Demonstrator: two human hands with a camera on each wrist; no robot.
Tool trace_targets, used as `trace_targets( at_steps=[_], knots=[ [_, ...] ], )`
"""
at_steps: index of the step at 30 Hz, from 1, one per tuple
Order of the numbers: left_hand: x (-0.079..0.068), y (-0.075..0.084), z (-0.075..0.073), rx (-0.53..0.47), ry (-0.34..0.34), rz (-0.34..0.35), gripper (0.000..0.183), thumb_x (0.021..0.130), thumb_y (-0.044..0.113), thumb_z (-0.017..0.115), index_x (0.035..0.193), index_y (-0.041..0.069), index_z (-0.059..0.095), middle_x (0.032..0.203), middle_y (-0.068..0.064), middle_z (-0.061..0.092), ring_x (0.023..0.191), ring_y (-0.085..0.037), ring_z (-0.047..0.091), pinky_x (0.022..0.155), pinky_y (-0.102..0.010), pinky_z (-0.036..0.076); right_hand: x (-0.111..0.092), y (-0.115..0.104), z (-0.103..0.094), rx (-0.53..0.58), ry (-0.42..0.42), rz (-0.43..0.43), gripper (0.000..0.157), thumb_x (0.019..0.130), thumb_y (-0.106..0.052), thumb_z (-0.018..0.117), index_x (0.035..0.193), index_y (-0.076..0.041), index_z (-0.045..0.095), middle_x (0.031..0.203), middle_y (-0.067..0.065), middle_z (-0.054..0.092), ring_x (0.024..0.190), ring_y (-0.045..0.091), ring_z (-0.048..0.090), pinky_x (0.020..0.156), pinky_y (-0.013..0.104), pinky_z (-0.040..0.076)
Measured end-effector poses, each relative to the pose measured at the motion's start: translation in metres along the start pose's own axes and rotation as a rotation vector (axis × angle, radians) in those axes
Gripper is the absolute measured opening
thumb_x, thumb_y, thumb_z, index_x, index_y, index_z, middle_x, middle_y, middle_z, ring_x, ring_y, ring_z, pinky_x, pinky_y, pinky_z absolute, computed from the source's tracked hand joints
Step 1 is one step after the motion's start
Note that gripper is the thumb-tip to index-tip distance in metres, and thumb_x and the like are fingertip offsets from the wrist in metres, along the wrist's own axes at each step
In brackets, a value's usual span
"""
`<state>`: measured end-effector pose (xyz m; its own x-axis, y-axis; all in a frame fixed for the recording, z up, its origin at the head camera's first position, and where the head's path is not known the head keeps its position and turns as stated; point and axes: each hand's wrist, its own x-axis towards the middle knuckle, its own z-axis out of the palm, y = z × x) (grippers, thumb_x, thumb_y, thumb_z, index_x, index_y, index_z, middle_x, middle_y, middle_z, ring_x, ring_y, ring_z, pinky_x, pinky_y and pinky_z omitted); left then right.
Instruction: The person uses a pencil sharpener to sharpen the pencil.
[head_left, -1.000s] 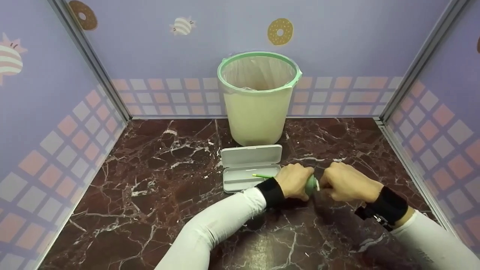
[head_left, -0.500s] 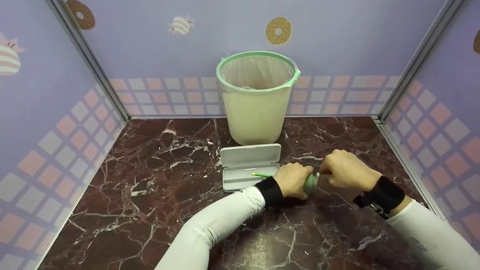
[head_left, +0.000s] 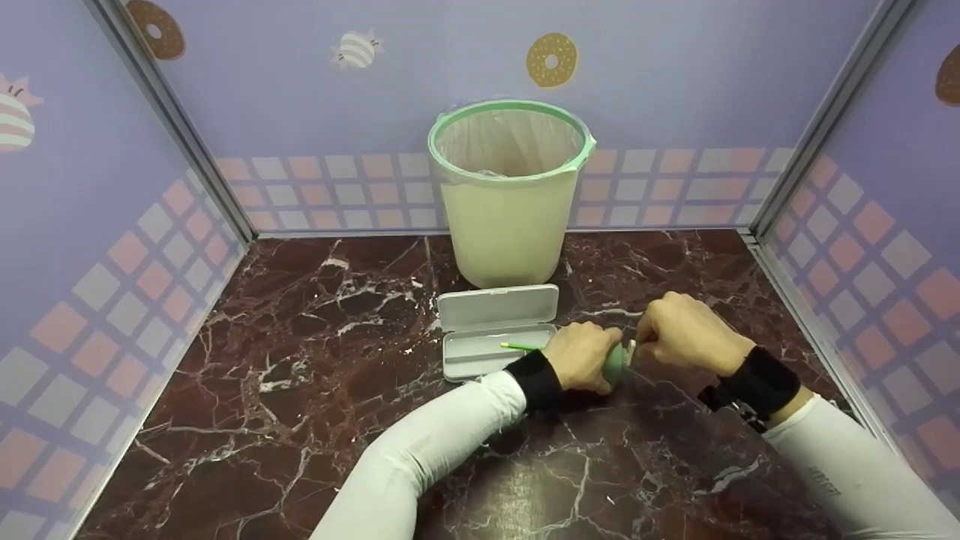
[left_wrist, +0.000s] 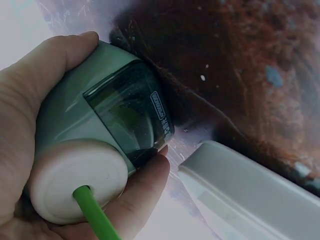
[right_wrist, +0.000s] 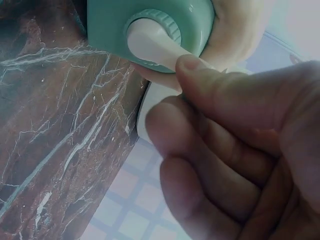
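Note:
My left hand (head_left: 583, 356) grips a green pencil sharpener (left_wrist: 75, 112) with a dark see-through shavings window. A green pencil (left_wrist: 97, 215) is stuck into the hole of its pale round front, and the pencil's other end shows over the case in the head view. On the opposite side of the sharpener, my right hand (head_left: 686, 331) pinches the white crank handle (right_wrist: 160, 45) between thumb and curled fingers. Beside the left hand lies an open white pencil case (head_left: 472, 356), its lid (head_left: 499, 307) raised at the back.
A cream trash bin (head_left: 510, 225) with a green rim and a plastic liner stands behind the pencil case. Patterned walls (head_left: 337, 112) close off the back and both sides of the dark marbled tabletop (head_left: 300, 435).
My right hand has risen and shifted slightly, and the crank it holds has turned to another angle. The left hand keeps its grip on the sharpener, with the pencil still inserted.

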<state>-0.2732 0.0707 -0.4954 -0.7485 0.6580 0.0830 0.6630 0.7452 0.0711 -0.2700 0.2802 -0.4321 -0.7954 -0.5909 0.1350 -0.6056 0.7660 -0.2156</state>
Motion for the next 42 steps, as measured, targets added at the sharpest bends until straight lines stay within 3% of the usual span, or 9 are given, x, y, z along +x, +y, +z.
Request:
trace_targets(
  at_steps=[8, 12, 18, 28, 42],
  knots=[
    [-0.001, -0.001, 0.0, 0.018, 0.015, -0.006, 0.061, 0.073, 0.05, 0.101, 0.116, 0.019, 0.07, 0.103, 0.0, 0.082, 0.093, -0.024, 0.081, 0.08, -0.04, 0.068, 0.016, 0.014, 0.025, -0.04, 0.032, 0.015, 0.036, 0.07, 0.007, 0.075, 0.053, -0.022, 0.064, 0.056, -0.015, 0.043, 0.053, 0.01, 0.037, 0.05, 0.031, 0.034],
    [-0.002, 0.0, 0.001, 0.027, 0.023, 0.002, 0.061, 0.074, 0.051, 0.1, 0.116, 0.02, 0.069, 0.102, 0.002, 0.081, 0.093, -0.023, 0.08, 0.078, -0.04, 0.067, 0.018, 0.023, 0.046, -0.004, 0.007, -0.018, 0.039, 0.07, 0.005, 0.079, 0.051, -0.023, 0.06, 0.055, -0.016, 0.041, 0.051, 0.009, 0.037, 0.051, 0.03, 0.035],
    [-0.002, 0.0, 0.003, 0.054, 0.032, 0.009, 0.06, 0.074, 0.052, 0.1, 0.114, 0.02, 0.069, 0.102, 0.002, 0.081, 0.093, -0.023, 0.08, 0.079, -0.04, 0.067, 0.009, 0.017, 0.061, -0.029, 0.013, -0.034, 0.044, 0.067, 0.005, 0.076, 0.053, -0.024, 0.046, 0.056, -0.015, 0.037, 0.052, 0.01, 0.04, 0.05, 0.036, 0.041],
    [0.0, 0.001, 0.002, 0.039, 0.025, -0.01, 0.061, 0.072, 0.051, 0.101, 0.115, 0.02, 0.07, 0.101, 0.0, 0.081, 0.091, -0.025, 0.081, 0.077, -0.04, 0.068, -0.004, 0.017, 0.067, 0.02, -0.004, -0.014, 0.041, 0.07, 0.006, 0.076, 0.056, -0.021, 0.048, 0.059, -0.014, 0.035, 0.052, 0.008, 0.036, 0.048, 0.028, 0.034],
    [0.0, 0.001, 0.001, 0.021, 0.013, -0.031, 0.059, 0.072, 0.052, 0.102, 0.112, 0.022, 0.07, 0.098, 0.003, 0.08, 0.089, -0.022, 0.08, 0.073, -0.038, 0.066, -0.012, 0.015, 0.071, 0.062, 0.024, -0.028, 0.042, 0.078, -0.004, 0.085, 0.054, -0.02, 0.054, 0.058, -0.015, 0.043, 0.052, 0.005, 0.04, 0.049, 0.029, 0.039]
  ],
)
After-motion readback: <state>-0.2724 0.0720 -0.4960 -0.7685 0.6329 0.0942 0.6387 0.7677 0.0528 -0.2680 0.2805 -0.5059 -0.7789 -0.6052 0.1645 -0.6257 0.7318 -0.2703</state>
